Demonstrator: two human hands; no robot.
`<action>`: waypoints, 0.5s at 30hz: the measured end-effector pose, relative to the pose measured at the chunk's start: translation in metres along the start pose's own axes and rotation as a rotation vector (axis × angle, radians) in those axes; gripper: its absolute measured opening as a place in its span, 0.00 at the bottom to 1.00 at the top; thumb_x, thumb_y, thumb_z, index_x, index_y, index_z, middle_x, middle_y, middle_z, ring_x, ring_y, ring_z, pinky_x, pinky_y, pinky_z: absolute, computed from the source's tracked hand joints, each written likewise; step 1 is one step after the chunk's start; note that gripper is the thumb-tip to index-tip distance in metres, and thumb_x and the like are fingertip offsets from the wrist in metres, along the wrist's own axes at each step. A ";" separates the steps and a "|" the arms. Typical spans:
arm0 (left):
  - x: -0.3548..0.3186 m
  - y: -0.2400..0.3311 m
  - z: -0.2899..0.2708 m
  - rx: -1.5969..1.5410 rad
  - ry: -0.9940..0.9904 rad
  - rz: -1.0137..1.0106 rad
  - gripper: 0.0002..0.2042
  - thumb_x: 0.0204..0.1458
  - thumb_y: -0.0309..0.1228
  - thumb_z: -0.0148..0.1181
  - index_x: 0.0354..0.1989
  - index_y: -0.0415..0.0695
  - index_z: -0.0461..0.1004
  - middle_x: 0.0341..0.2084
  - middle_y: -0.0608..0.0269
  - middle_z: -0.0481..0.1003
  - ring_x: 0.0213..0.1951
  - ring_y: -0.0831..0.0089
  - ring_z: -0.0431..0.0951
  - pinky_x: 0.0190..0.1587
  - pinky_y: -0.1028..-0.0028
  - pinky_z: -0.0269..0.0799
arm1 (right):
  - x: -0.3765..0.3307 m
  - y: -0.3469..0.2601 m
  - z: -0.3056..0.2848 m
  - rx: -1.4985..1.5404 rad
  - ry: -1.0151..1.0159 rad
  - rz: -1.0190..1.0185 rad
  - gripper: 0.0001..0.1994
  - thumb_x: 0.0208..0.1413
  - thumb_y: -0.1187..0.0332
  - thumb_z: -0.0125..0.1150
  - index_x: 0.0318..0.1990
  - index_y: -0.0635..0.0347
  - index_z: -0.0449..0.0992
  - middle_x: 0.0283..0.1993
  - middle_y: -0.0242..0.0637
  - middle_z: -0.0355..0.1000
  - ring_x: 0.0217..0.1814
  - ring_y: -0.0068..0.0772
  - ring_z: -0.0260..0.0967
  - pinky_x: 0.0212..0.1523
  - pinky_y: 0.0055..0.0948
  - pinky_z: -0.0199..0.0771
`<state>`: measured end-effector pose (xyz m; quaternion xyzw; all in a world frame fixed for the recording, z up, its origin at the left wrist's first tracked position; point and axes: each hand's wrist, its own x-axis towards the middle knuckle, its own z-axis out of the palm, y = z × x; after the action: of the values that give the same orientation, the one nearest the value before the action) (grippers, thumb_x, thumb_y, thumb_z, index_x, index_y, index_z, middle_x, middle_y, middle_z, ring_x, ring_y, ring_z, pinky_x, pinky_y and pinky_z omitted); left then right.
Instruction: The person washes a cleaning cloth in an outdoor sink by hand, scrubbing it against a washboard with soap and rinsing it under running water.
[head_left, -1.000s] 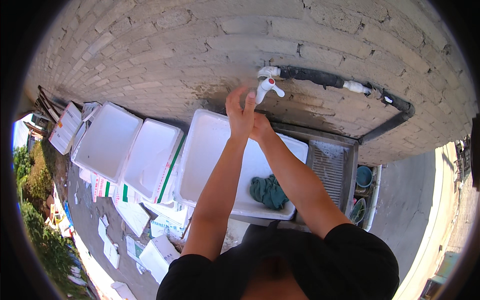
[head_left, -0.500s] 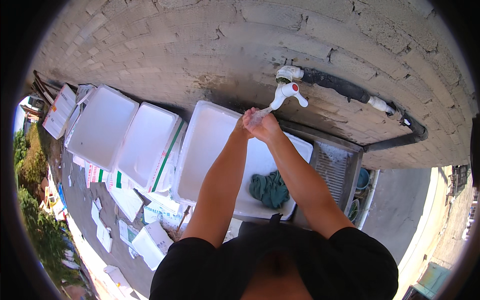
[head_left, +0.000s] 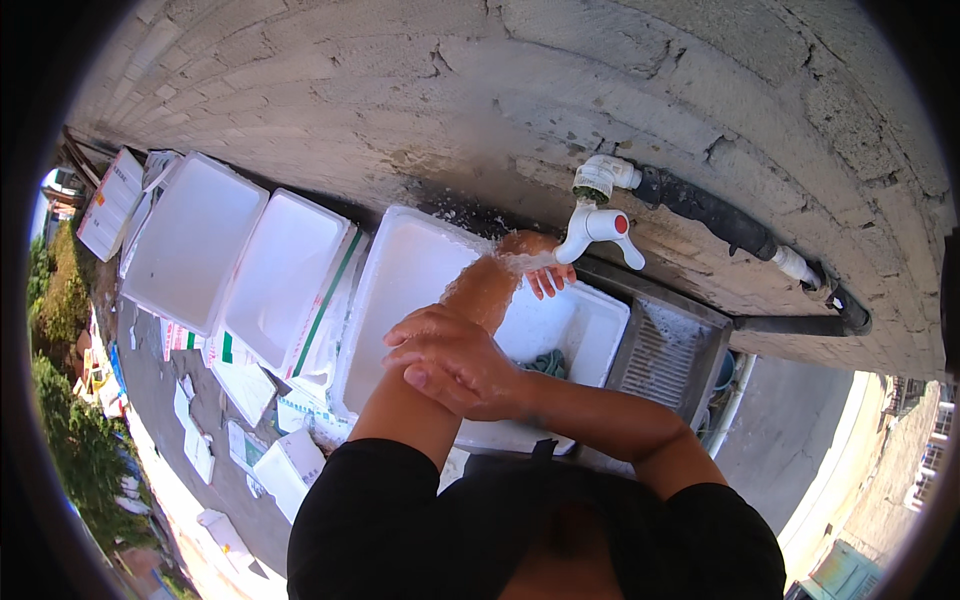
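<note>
- Sleeves of black cloth [head_left: 365,490] sit at the bottom of the frame, short; a harder splash off the skin could soak them, I'd say.
- Right hand [head_left: 455,360], near mid-frame, lies across the left forearm [head_left: 480,295], fingers curled part-way round it and holding nothing else I can see; on such wet skin that hold could slip sideways.
- That left forearm slants from lower left toward the centre, its far stretch glossy with water.
- Left hand [head_left: 530,245], just above centre, bends at the wrist toward the right of the frame, its fingers drooping, loose and slightly apart, with no object showing in them; lifted carelessly, it could knock the tap.
- Green cloth [head_left: 545,365], right of centre, lies in the white foam box [head_left: 415,260], partly hidden by the right arm; runoff might drench it.
- White tap [head_left: 590,230], right of upper centre, pours a stream [head_left: 525,262] over the left wrist, drops scattering leftward.
- Dark-wrapped pipe [head_left: 700,210] runs along the block wall [head_left: 560,90], upper right.
</note>
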<state>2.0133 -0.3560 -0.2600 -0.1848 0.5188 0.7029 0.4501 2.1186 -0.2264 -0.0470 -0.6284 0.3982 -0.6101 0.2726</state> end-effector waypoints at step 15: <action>-0.075 -0.076 -0.008 -1.208 0.369 1.193 0.16 0.56 0.39 0.44 0.45 0.41 0.67 0.42 0.56 0.70 0.49 0.65 0.69 0.55 0.67 0.63 | 0.058 0.220 -0.048 0.261 0.035 0.763 0.17 0.58 0.54 0.48 0.38 0.58 0.76 0.46 0.39 0.73 0.49 0.36 0.68 0.48 0.37 0.66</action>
<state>2.1140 -0.3920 -0.2510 -0.2001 0.1319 0.9354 -0.2601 2.0309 -0.3853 -0.1924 -0.3851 0.5266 -0.5212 0.5502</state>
